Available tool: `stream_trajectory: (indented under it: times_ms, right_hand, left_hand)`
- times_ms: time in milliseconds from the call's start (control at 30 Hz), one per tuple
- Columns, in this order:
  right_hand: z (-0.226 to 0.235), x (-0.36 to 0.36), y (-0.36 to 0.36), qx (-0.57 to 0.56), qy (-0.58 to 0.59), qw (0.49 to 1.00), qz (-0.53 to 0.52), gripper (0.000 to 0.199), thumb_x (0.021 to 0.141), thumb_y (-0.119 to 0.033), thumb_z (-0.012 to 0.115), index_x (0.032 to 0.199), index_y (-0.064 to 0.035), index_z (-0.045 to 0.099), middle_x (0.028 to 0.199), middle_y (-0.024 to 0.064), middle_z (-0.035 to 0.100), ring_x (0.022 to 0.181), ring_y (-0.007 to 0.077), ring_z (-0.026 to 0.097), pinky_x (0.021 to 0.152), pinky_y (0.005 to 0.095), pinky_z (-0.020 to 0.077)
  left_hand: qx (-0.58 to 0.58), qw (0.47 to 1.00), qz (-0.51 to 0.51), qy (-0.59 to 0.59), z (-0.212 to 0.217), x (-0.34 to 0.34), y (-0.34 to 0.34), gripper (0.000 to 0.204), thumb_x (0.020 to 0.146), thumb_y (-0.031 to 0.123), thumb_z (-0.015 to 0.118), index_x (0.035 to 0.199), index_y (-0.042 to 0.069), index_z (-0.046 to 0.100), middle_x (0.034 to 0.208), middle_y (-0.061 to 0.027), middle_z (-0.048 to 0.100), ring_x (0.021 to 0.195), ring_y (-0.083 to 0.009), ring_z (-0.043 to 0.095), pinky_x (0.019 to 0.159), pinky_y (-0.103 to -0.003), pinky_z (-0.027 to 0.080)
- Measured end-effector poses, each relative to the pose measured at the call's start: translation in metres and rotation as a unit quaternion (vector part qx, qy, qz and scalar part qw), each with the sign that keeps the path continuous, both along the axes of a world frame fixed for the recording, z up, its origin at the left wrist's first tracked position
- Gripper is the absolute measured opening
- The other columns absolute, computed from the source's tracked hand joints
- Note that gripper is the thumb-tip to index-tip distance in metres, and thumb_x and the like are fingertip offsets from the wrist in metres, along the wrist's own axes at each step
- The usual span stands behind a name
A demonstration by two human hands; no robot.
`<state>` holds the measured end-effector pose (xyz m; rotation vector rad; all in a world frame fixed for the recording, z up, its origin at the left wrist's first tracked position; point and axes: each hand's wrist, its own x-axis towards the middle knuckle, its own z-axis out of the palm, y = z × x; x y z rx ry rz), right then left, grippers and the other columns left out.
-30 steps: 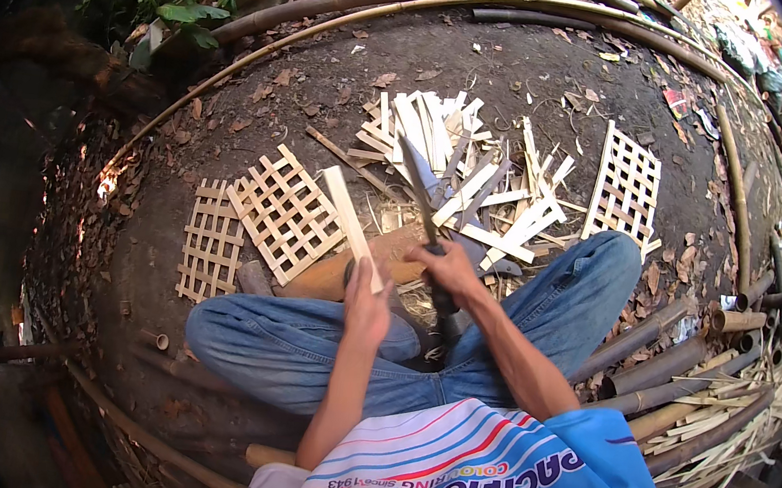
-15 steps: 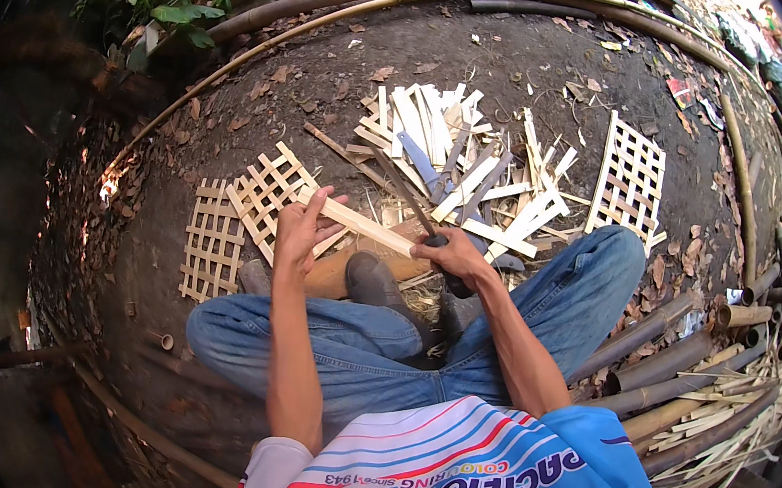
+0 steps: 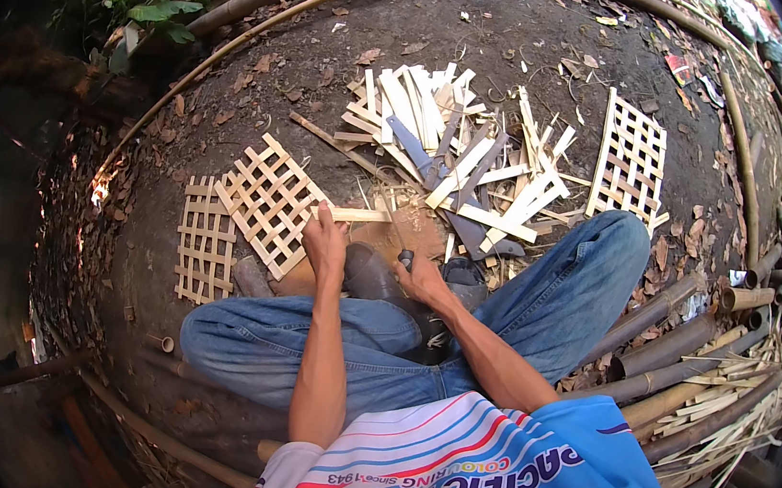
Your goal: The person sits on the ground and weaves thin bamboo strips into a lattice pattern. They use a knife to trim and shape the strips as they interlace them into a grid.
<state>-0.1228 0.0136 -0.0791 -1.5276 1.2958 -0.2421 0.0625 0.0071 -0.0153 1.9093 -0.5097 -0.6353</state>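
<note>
My left hand [image 3: 325, 241] is closed on one end of a pale flat bamboo strip [image 3: 362, 216], which points to the right. My right hand [image 3: 422, 280] grips the dark handle of a knife [image 3: 406, 258]; its blade is smeared and hard to make out near the strip's free end. Whether blade and strip touch, I cannot tell. A woven bamboo lattice panel [image 3: 266, 199] lies just beyond my left hand, overlapping a second lattice [image 3: 205, 247]. Beyond my hands, a heap of bamboo strips [image 3: 417, 98] covers the ground, with a blue-grey saw [image 3: 409, 147] among them.
Another lattice panel [image 3: 630, 160] lies past my right knee. Bamboo poles [image 3: 656, 327] and loose shavings [image 3: 728, 417] are piled at the right. A long curved pole [image 3: 230, 52] runs along the far left. Dark soil with dry leaves lies around.
My right hand has moved down and left, and the knife has swung with it. The strip now points level to the right, and my left hand has shifted slightly right and lower.
</note>
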Motion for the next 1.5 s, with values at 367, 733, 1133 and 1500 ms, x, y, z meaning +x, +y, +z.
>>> stream_trajectory:
  times_ms: [367,733,1133,1500]
  right_hand:
    - [-0.006,0.004,0.0,0.046,0.005,0.999,0.007,0.057,0.099,-0.047,0.051,0.106,0.0092,0.06,0.095,0.0306,0.067,0.094,0.0434,0.066,0.084,0.0473,0.0497]
    - [0.08,0.016,0.002,0.15,-0.149,0.977,-0.012,0.044,0.099,-0.038,0.056,0.106,0.0053,0.061,0.087,0.0287,0.064,0.083,0.0419,0.064,0.076,0.0463,0.0484]
    - [0.055,0.015,0.024,-0.032,-0.155,0.987,0.016,0.046,0.1,-0.04,0.053,0.105,0.0055,0.062,0.089,0.032,0.064,0.085,0.0454,0.064,0.077,0.049,0.0477]
    - [0.039,0.021,0.019,0.012,-0.07,0.997,0.018,0.05,0.101,-0.042,0.052,0.108,0.0072,0.058,0.091,0.0364,0.062,0.091,0.0524,0.061,0.08,0.0533,0.0474]
  left_hand:
    - [0.257,0.94,-0.133,-0.18,0.046,-0.012,0.004,0.061,0.105,0.039,0.028,0.095,-0.004,0.071,0.092,-0.0245,0.071,0.091,-0.0441,0.066,0.084,-0.052,0.048]
    - [0.216,0.93,-0.163,-0.249,0.046,-0.012,0.018,0.05,0.103,0.032,0.03,0.093,-0.003,0.064,0.093,-0.022,0.071,0.093,-0.0459,0.063,0.082,-0.054,0.047]
    - [0.235,0.937,-0.138,-0.219,0.045,-0.012,0.017,0.064,0.103,0.04,0.025,0.094,-0.004,0.07,0.097,-0.0239,0.071,0.096,-0.0464,0.063,0.087,-0.052,0.046]
    - [0.263,0.947,-0.09,-0.163,0.054,0.0,0.022,0.062,0.104,0.039,0.027,0.092,-0.006,0.067,0.097,-0.0267,0.069,0.096,-0.0474,0.063,0.085,-0.053,0.046]
